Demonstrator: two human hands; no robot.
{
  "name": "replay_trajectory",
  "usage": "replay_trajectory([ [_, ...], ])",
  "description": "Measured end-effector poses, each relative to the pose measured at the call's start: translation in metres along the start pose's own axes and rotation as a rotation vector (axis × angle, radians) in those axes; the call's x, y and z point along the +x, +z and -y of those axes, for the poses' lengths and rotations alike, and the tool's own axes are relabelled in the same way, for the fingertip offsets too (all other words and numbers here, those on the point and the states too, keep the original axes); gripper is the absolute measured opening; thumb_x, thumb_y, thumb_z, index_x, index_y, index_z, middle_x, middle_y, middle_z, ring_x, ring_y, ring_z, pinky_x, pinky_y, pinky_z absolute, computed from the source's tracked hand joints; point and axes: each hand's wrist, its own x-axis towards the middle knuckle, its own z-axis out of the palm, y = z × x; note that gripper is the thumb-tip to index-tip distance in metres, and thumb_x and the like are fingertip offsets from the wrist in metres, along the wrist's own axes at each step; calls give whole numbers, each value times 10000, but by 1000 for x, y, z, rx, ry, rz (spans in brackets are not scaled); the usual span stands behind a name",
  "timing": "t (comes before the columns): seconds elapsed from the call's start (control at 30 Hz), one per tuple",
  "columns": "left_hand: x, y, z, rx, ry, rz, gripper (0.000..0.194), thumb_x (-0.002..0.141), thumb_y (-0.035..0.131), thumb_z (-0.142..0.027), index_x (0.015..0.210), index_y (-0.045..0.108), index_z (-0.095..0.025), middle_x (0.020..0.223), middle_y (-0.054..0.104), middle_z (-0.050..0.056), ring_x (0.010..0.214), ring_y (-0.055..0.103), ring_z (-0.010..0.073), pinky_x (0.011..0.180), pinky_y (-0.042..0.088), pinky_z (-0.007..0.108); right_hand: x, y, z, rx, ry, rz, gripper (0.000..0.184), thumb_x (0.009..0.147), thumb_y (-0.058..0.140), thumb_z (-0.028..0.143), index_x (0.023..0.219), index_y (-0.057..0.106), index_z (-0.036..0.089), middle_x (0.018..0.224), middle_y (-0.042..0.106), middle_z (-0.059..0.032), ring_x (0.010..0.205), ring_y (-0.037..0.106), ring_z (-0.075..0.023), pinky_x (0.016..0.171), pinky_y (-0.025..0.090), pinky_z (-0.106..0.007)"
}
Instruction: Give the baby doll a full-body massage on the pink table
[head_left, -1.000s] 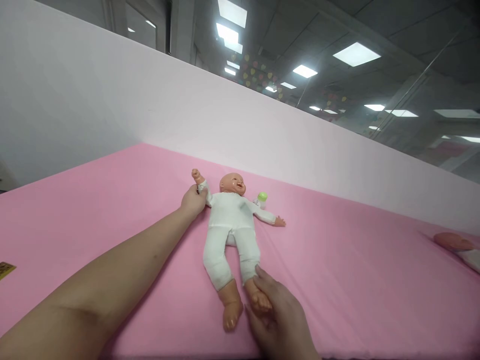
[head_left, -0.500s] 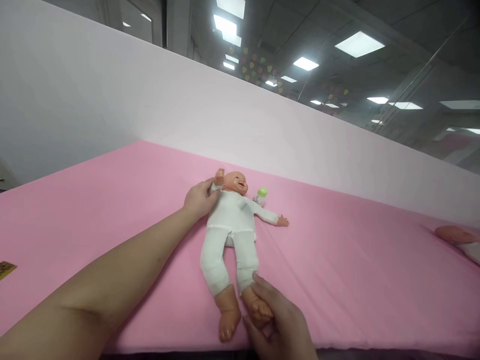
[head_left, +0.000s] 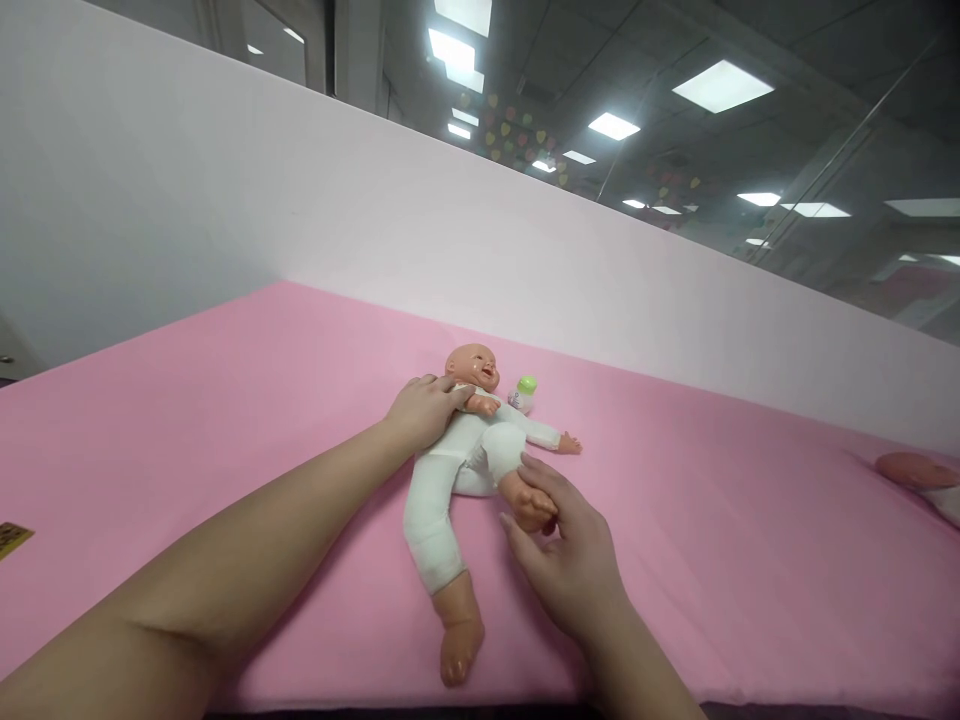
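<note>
A baby doll point(head_left: 463, 436) with a white cloth body lies on its back on the pink sheet point(head_left: 712, 560), head toward the wall. My left hand point(head_left: 424, 410) is closed around one of its arms, folded across the upper chest with the doll's hand point(head_left: 482, 405) under its chin. With my right hand point(head_left: 577, 560) I grip the other side's foot point(head_left: 529, 505), and that leg is bent up toward the belly. The other leg point(head_left: 435, 525) lies stretched toward the near edge. Beside the doll's head stands a small white bottle with a green cap point(head_left: 523, 393).
A white wall panel point(head_left: 360, 210) rises behind the bed, with glass above it. At the far right edge part of another doll point(head_left: 915, 470) shows. A yellow-and-black label point(head_left: 13, 538) lies at the left edge.
My left hand has brought the doll's arm down from beside its head across the chest. My right hand has lifted the foot, bending that leg from straight up toward the belly.
</note>
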Motion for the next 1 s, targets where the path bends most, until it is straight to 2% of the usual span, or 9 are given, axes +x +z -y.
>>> replay_trajectory([
  [0.17, 0, -4, -7, 68, 41, 62, 351, 995, 576, -348, 1329, 679, -374, 1137, 684, 116, 1056, 610, 333, 938, 430, 480, 18, 24, -10, 6, 84, 102, 498, 875, 688, 264, 1369, 632, 235, 1409, 668, -99, 1289, 656, -301, 1079, 573, -482],
  [0.27, 0, -4, -10, 87, 53, 62, 350, 1001, 567, -364, 1330, 686, -383, 1132, 674, 118, 1037, 601, 332, 925, 432, 478, 22, 35, -17, 42, 138, 129, 491, 882, 676, 254, 1371, 631, 245, 1342, 705, -82, 1190, 706, -272, 977, 624, -432],
  [0.33, 0, -3, -10, 62, 37, 55, 355, 993, 571, -355, 1327, 688, -382, 1162, 676, 114, 1047, 602, 331, 929, 438, 475, 20, 36, -21, 39, 125, 109, 483, 881, 684, 261, 1361, 636, 238, 1325, 710, -89, 1172, 712, -270, 960, 630, -422],
  [0.43, 0, 0, -4, -46, -28, 10, 412, 976, 552, -282, 1359, 664, -385, 1249, 682, 84, 1093, 615, 318, 955, 451, 458, 12, 30, -23, -31, 17, -5, 482, 872, 709, 293, 1343, 643, 214, 1387, 673, -127, 1276, 662, -302, 1050, 592, -468],
  [0.53, -1, 5, 10, -230, -192, -98, 496, 962, 528, -251, 1442, 588, -363, 1256, 699, 67, 1123, 639, 299, 934, 478, 420, -4, 17, -18, -121, -45, -97, 450, 883, 713, 320, 1316, 648, 213, 1434, 642, -145, 1314, 642, -322, 1052, 597, -487],
  [0.63, -1, 12, 29, -440, -454, -201, 479, 981, 533, -350, 1459, 538, -318, 1182, 728, 77, 1024, 684, 290, 812, 502, 386, -27, 4, -10, -179, -70, -130, 389, 893, 697, 313, 1268, 658, 218, 1405, 661, -146, 1254, 685, -324, 993, 635, -463],
  [0.8, 0, 32, 63, -641, -869, -241, 476, 931, 596, -399, 1383, 530, -264, 1111, 739, 92, 896, 703, 285, 741, 498, 373, -70, -6, -8, -223, -108, -71, 348, 872, 714, 305, 1209, 679, 225, 1375, 686, -143, 1157, 743, -317, 912, 677, -399],
  [0.9, -1, 41, 74, -690, -987, -246, 386, 905, 604, -376, 1268, 566, -252, 1098, 734, 100, 881, 703, 281, 716, 494, 367, -88, -6, -13, -231, -134, -30, 395, 857, 734, 292, 1239, 670, 217, 1382, 682, -148, 1150, 748, -310, 902, 681, -372],
  [1.0, -4, 43, 76, -700, -1001, -254, 386, 895, 611, -379, 1258, 559, -259, 1111, 730, 100, 888, 704, 286, 703, 491, 368, -96, -2, -17, -228, -179, -17, 425, 850, 725, 258, 1266, 661, 200, 1316, 721, -147, 1107, 766, -298, 893, 683, -358],
])
